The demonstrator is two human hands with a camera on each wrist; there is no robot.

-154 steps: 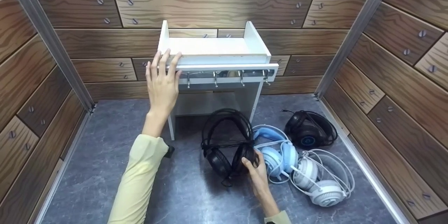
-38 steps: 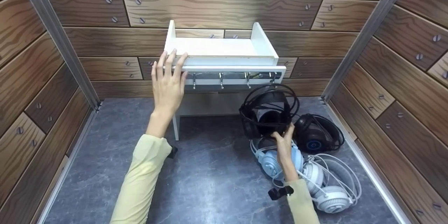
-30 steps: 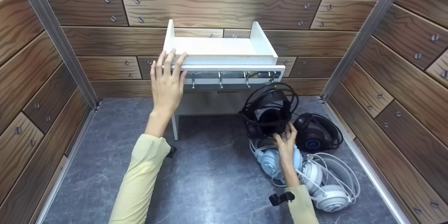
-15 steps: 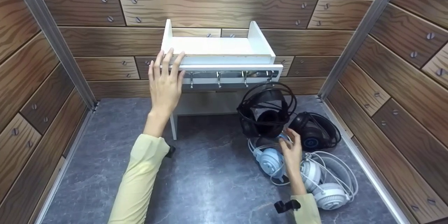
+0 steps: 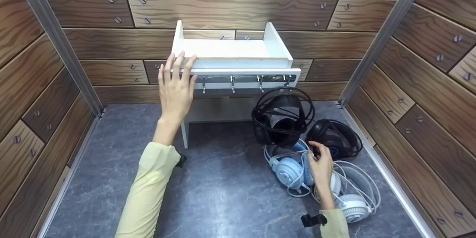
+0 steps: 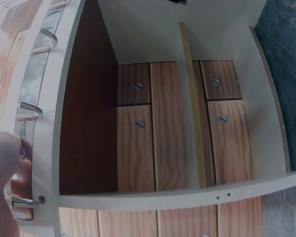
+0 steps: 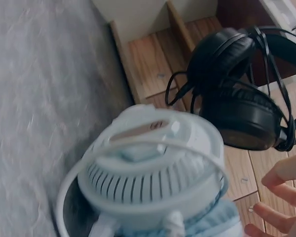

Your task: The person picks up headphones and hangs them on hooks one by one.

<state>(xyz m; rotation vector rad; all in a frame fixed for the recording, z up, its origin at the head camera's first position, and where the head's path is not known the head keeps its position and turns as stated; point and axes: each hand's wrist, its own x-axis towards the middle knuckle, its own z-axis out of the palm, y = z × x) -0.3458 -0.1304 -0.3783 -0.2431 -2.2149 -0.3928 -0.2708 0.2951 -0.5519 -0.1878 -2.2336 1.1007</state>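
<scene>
The left hand [image 5: 174, 89] lies with long, spread fingers on the left end of the front rail [image 5: 247, 71] of a white rack [image 5: 227, 49], its thumb against the rail's face. The right hand [image 5: 321, 161] holds nothing; its fingers are loosely bent above the blue headphones [image 5: 288, 173], and whether it touches their cable I cannot tell. Just beyond it, the black headphones [image 5: 286, 132] hang, cups down, at the rightmost of the rail's four metal hooks [image 5: 233, 81]. The blue pair lies below them on the grey table [image 5: 219, 200], right of its middle. White headphones [image 5: 353, 206] lie beside the blue ones, near the table's right edge; a second black pair [image 5: 336, 137] lies towards the back right corner. The rack stands near the back edge, before wood-patterned walls [image 5: 230, 9]
</scene>
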